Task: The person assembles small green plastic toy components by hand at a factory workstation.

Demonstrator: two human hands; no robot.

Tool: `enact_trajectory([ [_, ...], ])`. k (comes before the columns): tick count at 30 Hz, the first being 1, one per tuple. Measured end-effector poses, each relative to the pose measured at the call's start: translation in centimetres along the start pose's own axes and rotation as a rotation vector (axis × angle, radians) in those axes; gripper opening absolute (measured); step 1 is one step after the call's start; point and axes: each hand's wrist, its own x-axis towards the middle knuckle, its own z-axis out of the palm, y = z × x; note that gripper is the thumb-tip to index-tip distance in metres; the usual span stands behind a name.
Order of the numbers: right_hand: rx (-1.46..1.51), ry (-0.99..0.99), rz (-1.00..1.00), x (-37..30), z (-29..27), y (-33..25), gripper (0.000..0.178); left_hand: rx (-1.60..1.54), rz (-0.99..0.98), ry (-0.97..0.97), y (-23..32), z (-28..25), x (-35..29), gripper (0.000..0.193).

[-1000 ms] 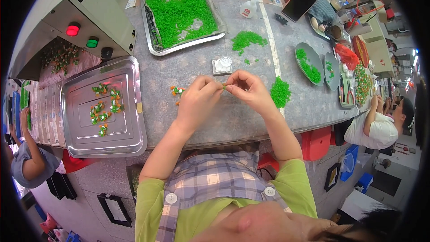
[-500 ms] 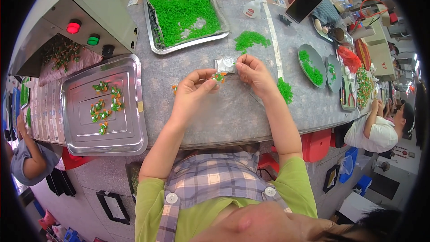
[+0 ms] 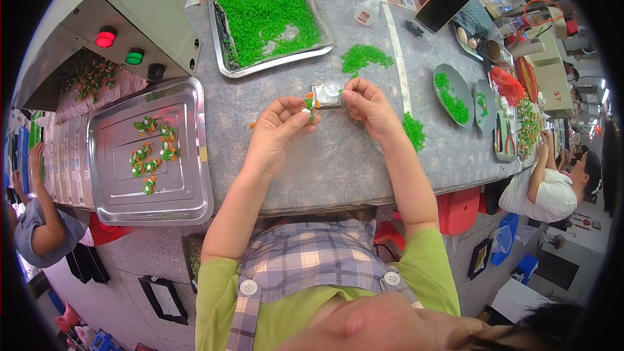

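Observation:
My left hand (image 3: 274, 131) is closed in a pinch on a small green, orange and white ornament (image 3: 310, 103). To its right, my right hand (image 3: 372, 112) has thumb and forefinger pressed together on a tiny green piece (image 3: 341, 91); its shape is too small to make out. Between the hands, slightly farther off, a small round white dish (image 3: 331, 88) sits on a square silvery block (image 3: 321, 97). An orange bit (image 3: 252, 126) shows on the table beside my left hand. Several similar ornaments (image 3: 148, 166) lie in the metal tray (image 3: 104, 188) at the left.
A tray (image 3: 273, 65) of green pieces stands at the back, near a white bottle (image 3: 366, 13). Loose green piles (image 3: 365, 58) lie right of centre. Grey plates (image 3: 448, 70) and a phone (image 3: 442, 6) are farther right. A metal machine box (image 3: 136, 19) stands left; people sit at both sides.
My left hand has turned the ornament more upright and its fingers have shifted. My right hand stays almost in place. The person at the left has raised their hands.

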Motion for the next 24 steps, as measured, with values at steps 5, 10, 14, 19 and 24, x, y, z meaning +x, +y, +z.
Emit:
enact_trajectory([
  [5,0.026,-0.018,-0.009,-0.1,0.0,0.0,0.011,0.05,-0.003,0.032,0.3,0.2,-0.2,0.035],
  [10,-0.028,-0.001,-0.043,-0.3,0.4,-0.1,0.011,0.076,0.028,-0.009,0.0,0.1,-0.1,0.036],
  [14,-0.043,0.006,-0.045,-0.5,0.3,0.0,0.011,0.094,0.026,-0.019,0.1,0.3,-0.2,0.035],
  [19,0.038,-0.027,-0.106,-2.3,1.2,-0.5,0.011,0.112,0.017,-0.035,0.3,0.7,-0.4,0.036],
  [24,0.012,-0.076,-0.213,-3.8,4.1,-0.5,0.01,0.106,0.025,-0.061,0.1,0.7,-0.5,0.038],
])
